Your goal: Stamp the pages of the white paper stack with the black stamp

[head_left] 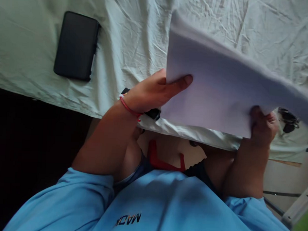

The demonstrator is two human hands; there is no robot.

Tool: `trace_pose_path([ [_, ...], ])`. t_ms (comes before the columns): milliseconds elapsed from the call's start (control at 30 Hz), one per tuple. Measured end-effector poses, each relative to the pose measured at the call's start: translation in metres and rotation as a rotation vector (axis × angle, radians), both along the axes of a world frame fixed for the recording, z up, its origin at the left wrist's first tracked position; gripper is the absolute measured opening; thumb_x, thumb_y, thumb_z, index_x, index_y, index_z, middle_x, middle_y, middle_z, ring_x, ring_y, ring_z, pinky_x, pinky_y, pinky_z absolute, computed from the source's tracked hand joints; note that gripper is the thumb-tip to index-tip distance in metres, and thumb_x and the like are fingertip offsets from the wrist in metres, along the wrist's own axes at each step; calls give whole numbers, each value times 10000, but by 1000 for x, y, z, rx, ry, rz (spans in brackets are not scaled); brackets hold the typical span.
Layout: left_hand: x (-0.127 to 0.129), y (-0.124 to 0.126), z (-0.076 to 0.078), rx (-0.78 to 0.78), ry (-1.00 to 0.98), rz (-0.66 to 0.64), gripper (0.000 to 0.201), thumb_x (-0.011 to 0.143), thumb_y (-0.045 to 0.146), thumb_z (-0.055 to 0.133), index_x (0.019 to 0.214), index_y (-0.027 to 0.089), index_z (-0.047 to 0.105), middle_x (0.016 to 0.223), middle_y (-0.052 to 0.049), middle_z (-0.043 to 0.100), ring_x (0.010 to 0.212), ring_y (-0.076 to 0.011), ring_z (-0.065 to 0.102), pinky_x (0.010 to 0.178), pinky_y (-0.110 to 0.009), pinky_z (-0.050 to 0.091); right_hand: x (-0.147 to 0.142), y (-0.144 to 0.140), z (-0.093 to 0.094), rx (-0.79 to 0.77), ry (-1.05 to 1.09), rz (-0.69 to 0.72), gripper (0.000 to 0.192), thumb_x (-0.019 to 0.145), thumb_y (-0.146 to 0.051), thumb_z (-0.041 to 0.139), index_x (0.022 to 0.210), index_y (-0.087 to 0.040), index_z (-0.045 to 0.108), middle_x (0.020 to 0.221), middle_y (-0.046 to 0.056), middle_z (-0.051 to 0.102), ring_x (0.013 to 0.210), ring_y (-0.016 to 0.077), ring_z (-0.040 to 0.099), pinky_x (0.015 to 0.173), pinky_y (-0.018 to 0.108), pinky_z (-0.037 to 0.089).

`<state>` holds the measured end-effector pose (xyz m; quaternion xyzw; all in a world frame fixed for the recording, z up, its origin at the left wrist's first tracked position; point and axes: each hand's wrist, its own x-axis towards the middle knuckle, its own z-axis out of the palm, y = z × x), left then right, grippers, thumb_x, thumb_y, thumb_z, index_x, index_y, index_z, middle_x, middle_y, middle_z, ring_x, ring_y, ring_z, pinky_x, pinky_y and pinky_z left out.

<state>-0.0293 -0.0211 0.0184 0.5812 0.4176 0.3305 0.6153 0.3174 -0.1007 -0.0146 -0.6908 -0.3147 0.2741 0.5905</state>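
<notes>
A large pale sheet of paper [208, 87], perhaps more than one layer, is held up over the cloth-covered surface, its far and right edges smeared by motion. My left hand [160, 88] grips its left edge, thumb lying on top and the fingers hidden underneath. At the lower right corner my right hand [264, 123] pinches the paper between thumb and curled fingers. A black object [154, 113] is partly hidden beneath my left wrist, which wears a red string bracelet [130, 107]. Just right of my right hand lies a bunch of keys [289, 119], partly covered.
A black rectangular case [76, 45] lies at the left on the wrinkled light cloth [137, 33]. The cloth's front edge hangs close to my lap. Below it a red curved object [162, 160] shows between my legs. A metal frame [299, 203] stands at lower right.
</notes>
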Motion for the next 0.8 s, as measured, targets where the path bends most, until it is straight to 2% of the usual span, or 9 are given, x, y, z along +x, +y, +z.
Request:
trace_pose_path([
  [100, -1, -3, 1, 5, -12, -31, 323, 1029, 449, 607, 1135, 192, 772, 1108, -5, 756, 1267, -291, 720, 1075, -429, 606, -9, -3, -3, -7, 66, -14, 434, 576, -450, 995, 861, -184, 806, 917, 10, 772, 798, 133, 670, 827, 320, 634],
  [167, -2, 0, -2, -16, 12, -68, 346, 1027, 480, 618, 1110, 187, 782, 1089, -26, 772, 1231, -301, 732, 1046, -431, 618, -10, -4, -4, -16, 86, -8, 462, 565, -450, 1009, 871, -170, 805, 944, 28, 786, 812, 146, 688, 814, 330, 634],
  [367, -3, 11, -18, -124, -59, -75, 433, 924, 614, 800, 1026, 194, 774, 967, -76, 804, 1139, -349, 734, 949, -460, 635, -3, -3, -7, -87, 118, 27, 446, 546, -394, 1009, 867, -161, 804, 947, 50, 793, 785, 146, 690, 759, 305, 616],
  [467, -1, 14, -23, -148, -98, -52, 513, 821, 676, 892, 949, 198, 754, 872, -73, 784, 1026, -328, 725, 884, -443, 627, -3, -4, -4, -102, 117, 29, 457, 548, -402, 1012, 877, -155, 810, 963, 55, 799, 774, 144, 688, 757, 307, 615],
  [567, 1, 11, -17, -178, -56, 31, 514, 885, 692, 824, 882, 189, 719, 862, -65, 764, 947, -291, 725, 845, -421, 611, -4, -6, 0, -99, 125, 21, 475, 544, -383, 1011, 905, -139, 822, 967, 65, 803, 780, 138, 694, 743, 278, 603],
  [667, 1, 7, -7, -173, -7, 48, 430, 1016, 579, 695, 875, 173, 698, 840, -39, 721, 1064, -324, 760, 933, -454, 611, -4, -8, 1, -104, 137, 35, 479, 542, -386, 1011, 909, -143, 824, 951, 59, 803, 751, 136, 692, 731, 277, 612],
  [800, -1, 4, -2, -110, -168, 9, 283, 971, 488, 740, 979, 206, 754, 918, -17, 757, 1148, -330, 774, 1010, -477, 616, -4, -10, 0, -131, 182, 79, 502, 542, -398, 1023, 921, -142, 817, 954, 71, 806, 721, 147, 696, 748, 316, 644],
])
